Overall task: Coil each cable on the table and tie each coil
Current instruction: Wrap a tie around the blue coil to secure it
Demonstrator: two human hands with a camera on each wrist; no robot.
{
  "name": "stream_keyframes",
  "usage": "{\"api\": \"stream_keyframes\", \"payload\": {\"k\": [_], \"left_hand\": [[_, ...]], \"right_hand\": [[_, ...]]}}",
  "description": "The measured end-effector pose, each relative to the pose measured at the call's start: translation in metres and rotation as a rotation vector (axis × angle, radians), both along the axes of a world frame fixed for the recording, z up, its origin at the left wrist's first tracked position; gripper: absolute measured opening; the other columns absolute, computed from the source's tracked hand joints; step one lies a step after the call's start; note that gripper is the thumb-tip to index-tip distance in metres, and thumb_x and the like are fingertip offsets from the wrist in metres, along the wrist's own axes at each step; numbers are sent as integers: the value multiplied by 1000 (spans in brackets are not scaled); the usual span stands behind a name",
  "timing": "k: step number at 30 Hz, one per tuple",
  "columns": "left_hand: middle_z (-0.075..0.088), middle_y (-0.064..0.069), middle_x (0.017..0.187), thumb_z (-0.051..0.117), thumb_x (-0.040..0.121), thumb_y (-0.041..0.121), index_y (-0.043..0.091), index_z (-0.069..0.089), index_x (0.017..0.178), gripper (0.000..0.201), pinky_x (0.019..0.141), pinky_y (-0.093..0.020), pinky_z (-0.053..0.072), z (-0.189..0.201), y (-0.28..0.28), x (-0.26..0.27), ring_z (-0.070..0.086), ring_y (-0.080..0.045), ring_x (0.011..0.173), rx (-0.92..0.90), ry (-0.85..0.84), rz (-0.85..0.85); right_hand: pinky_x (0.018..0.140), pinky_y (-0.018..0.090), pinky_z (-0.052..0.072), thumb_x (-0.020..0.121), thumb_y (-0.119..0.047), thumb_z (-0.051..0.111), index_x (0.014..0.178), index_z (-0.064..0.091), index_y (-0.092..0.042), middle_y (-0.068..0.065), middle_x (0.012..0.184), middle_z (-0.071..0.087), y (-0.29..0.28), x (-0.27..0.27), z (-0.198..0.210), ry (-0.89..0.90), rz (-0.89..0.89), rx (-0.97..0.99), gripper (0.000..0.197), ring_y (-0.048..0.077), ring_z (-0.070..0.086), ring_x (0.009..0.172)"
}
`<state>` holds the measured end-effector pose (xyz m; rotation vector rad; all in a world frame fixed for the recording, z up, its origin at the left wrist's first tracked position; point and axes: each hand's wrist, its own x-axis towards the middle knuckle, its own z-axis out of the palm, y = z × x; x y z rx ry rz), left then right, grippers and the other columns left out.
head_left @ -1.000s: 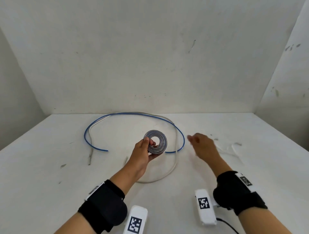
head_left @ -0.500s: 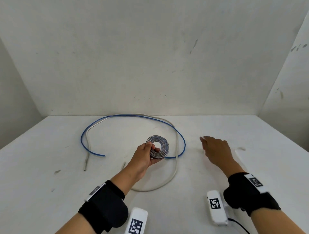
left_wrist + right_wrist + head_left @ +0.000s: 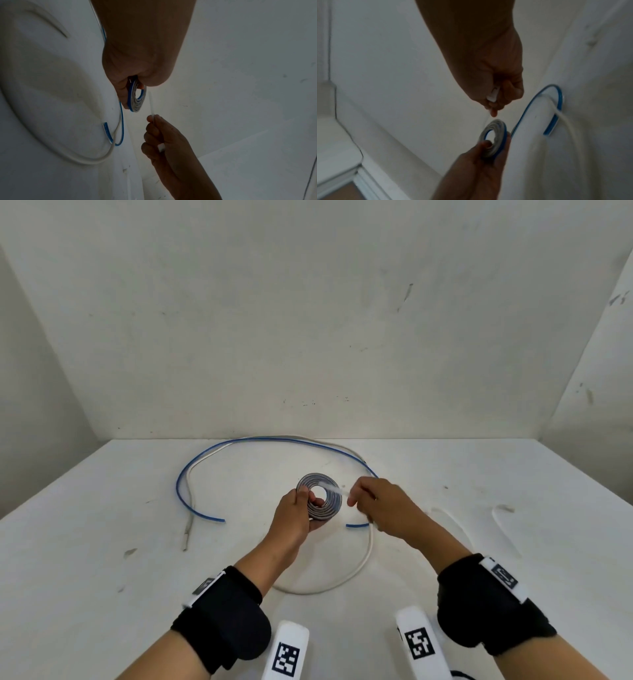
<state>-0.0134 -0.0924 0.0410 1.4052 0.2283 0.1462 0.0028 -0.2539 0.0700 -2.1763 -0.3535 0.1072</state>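
Note:
A tight grey-and-blue coil of flat cable point(image 3: 320, 497) point(image 3: 137, 96) point(image 3: 494, 137) is held upright above the table by my left hand point(image 3: 296, 517), thumb in front and fingers behind. My right hand point(image 3: 376, 505) point(image 3: 498, 97) pinches a thin white cable tie point(image 3: 330, 487) point(image 3: 151, 104) whose tip lies across the coil's upper right edge. A loose blue cable point(image 3: 191, 470) and a white cable point(image 3: 356, 571) lie in wide loops on the white table point(image 3: 102, 577) around both hands.
Two more white ties point(image 3: 500, 513) lie on the table to the right. White walls close the back and both sides. Black wrist straps with white tagged camera mounts point(image 3: 286, 652) sit low in the head view.
My right hand came back from the ties on the right with one white tie pinched and brought it to the coil. The left hand kept the coil nearly still.

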Motion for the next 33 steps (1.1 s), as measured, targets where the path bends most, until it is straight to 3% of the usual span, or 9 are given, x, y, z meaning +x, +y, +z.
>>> {"api": "stream_keyframes", "payload": {"k": [5,9,11,14,18,21,26,30,33], "left_hand": [[57,-8,89,31,103,24,13,50,77,34,77,-34,57,1,-2,1,58,-24,89,237,-100,77],[65,-12,88,33,102,25,5,56,86,35,83,-42,56,-1,-12,-5,64,-31,89,419,-190,-2],[64,-12,86,33,102,23,-3,55,92,35,79,-32,57,0,-14,-7,63,-27,83,408,-201,-50],[57,1,73,31,103,21,-7,52,93,37,63,-12,48,4,-15,-9,55,-2,61,400,-237,-94],[61,-6,78,30,103,20,-4,56,98,36,68,-22,51,2,-13,-9,54,-10,66,385,-237,-81],[63,-13,88,33,102,18,-4,56,101,32,69,-22,53,1,-8,-6,59,-18,75,320,-209,-61],[59,-6,80,40,99,15,-2,53,89,24,64,-9,48,1,-5,-3,55,-16,74,371,-197,-44],[68,-5,100,33,102,23,18,61,97,29,88,-46,54,-8,-4,-1,64,-25,97,459,-241,-35],[68,-7,95,32,102,30,11,60,97,35,88,-51,52,-6,-3,0,64,-26,94,480,-252,-9]], "right_hand": [[44,20,34,95,-14,42,75,61,-11,0,58,54,9,-5,-5,193,11,-13,28,11,44,45],[43,21,36,100,-13,41,75,58,-9,5,62,57,20,-7,-4,205,3,323,30,10,43,41],[45,21,39,100,-18,43,81,58,-8,4,63,62,24,-8,0,208,-3,421,26,9,49,43],[44,21,39,99,-21,48,91,42,-13,4,62,69,27,-10,-2,163,-54,455,13,12,56,47],[49,24,44,99,-9,37,95,43,-13,11,80,67,30,-10,-5,4,50,326,7,19,60,66],[62,22,46,89,2,39,98,51,-18,5,96,66,27,-13,-7,-93,191,192,25,18,61,80],[63,13,39,91,-12,58,95,49,-21,-4,86,61,26,-17,-9,-369,265,23,13,6,53,73],[71,10,35,98,-13,51,95,66,-13,-14,87,47,23,-9,-12,-540,153,27,15,7,46,82],[75,11,38,98,-19,52,96,69,-13,-4,99,46,23,-9,-16,-537,94,113,18,14,50,91]]}}
